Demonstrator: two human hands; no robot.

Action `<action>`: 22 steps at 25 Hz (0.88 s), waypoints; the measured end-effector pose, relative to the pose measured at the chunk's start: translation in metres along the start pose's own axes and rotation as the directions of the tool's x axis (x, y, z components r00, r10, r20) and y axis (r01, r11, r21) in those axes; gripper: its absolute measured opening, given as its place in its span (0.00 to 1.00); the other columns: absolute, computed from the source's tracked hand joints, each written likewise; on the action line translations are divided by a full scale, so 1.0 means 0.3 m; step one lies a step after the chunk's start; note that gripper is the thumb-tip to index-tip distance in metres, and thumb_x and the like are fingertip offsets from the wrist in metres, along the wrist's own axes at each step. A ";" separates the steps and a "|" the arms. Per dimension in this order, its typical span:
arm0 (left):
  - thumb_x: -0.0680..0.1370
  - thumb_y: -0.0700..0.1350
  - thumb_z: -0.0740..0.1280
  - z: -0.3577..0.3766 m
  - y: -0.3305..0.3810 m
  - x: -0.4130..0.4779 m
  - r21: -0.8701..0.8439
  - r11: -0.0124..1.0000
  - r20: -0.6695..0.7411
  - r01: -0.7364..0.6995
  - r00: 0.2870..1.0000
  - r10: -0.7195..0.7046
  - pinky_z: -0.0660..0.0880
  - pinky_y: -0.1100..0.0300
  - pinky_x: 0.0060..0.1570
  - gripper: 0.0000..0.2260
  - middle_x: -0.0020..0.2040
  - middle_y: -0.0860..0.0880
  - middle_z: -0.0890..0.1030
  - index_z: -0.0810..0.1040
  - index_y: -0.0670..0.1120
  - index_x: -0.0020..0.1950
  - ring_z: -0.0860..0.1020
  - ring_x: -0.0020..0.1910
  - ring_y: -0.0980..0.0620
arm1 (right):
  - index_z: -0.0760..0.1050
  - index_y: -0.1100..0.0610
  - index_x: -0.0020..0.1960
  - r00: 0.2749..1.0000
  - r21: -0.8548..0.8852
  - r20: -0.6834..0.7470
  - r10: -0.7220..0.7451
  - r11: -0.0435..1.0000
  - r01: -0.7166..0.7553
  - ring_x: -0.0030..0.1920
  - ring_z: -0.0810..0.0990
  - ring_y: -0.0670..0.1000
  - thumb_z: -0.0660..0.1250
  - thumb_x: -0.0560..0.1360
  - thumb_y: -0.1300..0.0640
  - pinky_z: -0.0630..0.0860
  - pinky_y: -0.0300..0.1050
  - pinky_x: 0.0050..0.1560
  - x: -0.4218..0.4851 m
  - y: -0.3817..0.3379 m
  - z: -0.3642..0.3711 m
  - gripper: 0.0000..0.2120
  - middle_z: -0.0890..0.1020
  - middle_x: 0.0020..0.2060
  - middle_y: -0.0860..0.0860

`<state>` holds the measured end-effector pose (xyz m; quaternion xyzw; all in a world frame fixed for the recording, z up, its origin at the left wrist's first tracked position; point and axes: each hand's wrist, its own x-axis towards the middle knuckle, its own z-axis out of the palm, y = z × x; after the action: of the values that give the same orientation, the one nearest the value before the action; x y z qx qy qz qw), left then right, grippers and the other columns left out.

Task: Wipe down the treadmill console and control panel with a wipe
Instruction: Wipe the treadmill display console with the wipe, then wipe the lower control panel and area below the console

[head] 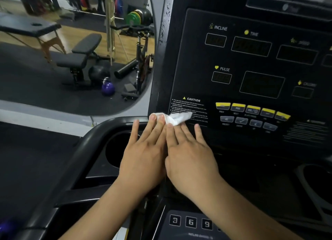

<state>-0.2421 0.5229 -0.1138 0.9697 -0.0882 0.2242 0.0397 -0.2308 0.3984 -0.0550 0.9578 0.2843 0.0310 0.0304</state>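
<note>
At frame centre, on the console (197, 60) corner, left hand (143, 153) and right hand (190, 157) press the wipe (177, 117) with straight fingers. Wiping looks underway, and the buttons (251, 112) to the right probably come next.

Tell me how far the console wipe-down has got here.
Done: only the console's left edge shows wet-looking specks. In hand: left hand and right hand press the wipe over the caution label's lower-left corner. Left: displays, yellow buttons and number keys show no wiping.
</note>
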 end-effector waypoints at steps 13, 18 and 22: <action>0.73 0.45 0.56 0.007 0.311 0.138 -0.094 0.965 -0.037 -0.245 0.969 0.243 0.71 0.46 0.66 0.21 0.58 0.44 0.83 0.81 0.43 0.60 0.81 0.57 0.49 | 0.73 0.56 0.68 0.958 0.199 -0.169 0.233 0.960 -0.198 0.55 0.80 0.49 0.64 0.71 0.59 0.64 0.53 0.70 -0.207 0.322 0.058 0.24 0.83 0.54 0.48; 0.66 0.40 0.72 -0.046 0.293 0.191 -0.207 0.961 0.002 -0.185 0.982 0.189 0.70 0.59 0.35 0.08 0.30 0.50 0.79 0.81 0.50 0.43 0.77 0.29 0.47 | 0.76 0.55 0.62 0.966 0.224 -0.183 0.182 0.965 -0.139 0.53 0.75 0.53 0.72 0.69 0.61 0.72 0.49 0.58 -0.209 0.393 0.065 0.22 0.79 0.52 0.49; 0.73 0.41 0.67 -0.087 0.249 0.197 -0.446 0.893 0.073 0.065 0.997 -0.036 0.78 0.52 0.44 0.12 0.43 0.46 0.84 0.83 0.49 0.56 0.81 0.42 0.46 | 0.80 0.53 0.53 0.969 0.251 -0.227 0.100 0.967 -0.041 0.50 0.74 0.51 0.69 0.72 0.62 0.72 0.45 0.49 -0.197 0.392 0.028 0.11 0.78 0.44 0.47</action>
<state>-0.2152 0.4437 -0.0614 0.9431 -0.1136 0.1661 0.2646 -0.2156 0.2673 -0.0571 0.9531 0.2530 0.1114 -0.1233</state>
